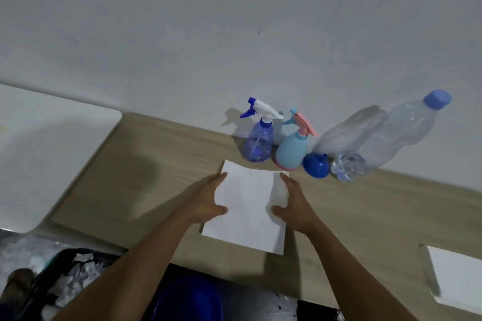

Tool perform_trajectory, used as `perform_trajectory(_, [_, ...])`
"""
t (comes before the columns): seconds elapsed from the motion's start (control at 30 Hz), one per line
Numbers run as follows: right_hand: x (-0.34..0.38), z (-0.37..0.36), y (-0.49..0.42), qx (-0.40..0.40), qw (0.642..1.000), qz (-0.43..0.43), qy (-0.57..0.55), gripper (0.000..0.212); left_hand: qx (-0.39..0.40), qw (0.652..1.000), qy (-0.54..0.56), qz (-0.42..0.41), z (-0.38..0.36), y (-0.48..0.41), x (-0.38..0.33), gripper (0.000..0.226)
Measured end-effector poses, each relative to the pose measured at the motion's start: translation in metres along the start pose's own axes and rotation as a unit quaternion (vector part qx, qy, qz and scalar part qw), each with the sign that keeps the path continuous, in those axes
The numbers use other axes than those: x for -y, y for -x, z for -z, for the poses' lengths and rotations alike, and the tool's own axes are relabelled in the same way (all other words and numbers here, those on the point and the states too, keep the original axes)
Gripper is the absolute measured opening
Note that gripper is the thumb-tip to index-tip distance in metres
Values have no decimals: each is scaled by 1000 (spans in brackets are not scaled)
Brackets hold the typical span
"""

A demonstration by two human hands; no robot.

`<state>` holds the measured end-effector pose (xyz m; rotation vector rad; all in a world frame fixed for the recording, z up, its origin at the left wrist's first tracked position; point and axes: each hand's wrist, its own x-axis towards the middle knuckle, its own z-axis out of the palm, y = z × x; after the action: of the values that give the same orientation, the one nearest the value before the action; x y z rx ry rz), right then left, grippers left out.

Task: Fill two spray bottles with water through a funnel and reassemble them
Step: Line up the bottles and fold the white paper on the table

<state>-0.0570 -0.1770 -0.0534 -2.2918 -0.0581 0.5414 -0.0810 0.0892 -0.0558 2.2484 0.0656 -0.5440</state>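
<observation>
Under both hands runs the wooden table (146, 169). Past the right hand's fingertips and off to its outer side, the big clear water bottle (396, 135) stands by the wall, blue cap on. Between the palms lies a white sheet (247, 206). The left hand (206, 203) and right hand (294, 206) press flat on its side edges, fingers straight, thumbs spread, clutching nothing.

Just beyond the sheet's far edge stand the clear blue spray bottle (257, 143) and the pale blue spray bottle (292, 148), trigger heads on. The small blue funnel (315, 165) lies beside the pale one.

This looks like preparation, squaring a mat, with no filling begun. Next, I'd say, one hand must steady a bottle's body while the other twists off its head.
</observation>
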Motion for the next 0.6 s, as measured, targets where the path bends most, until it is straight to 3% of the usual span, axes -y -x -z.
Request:
perform_trajectory(0.1, [4,-6,-4,-79,994,10,79,86,-44,994,-98,4,-1,-3,9,99])
perform_trajectory(0.2, [12,-21,-1,-192,975,27,109,65,-161,975,-152,20,-8,1,7,81])
perform_trajectory(0.3, [22,-52,-1,-199,971,71,116,53,-263,936,-229,-46,-19,-2,9,59])
perform_trajectory(0.43, [25,-87,-19,-136,966,100,198,64,-196,903,-351,-153,-26,-28,24,57])
perform_trajectory(0.6, [19,-102,-38,-107,958,75,255,72,-102,890,-402,-190,-28,-55,39,59])
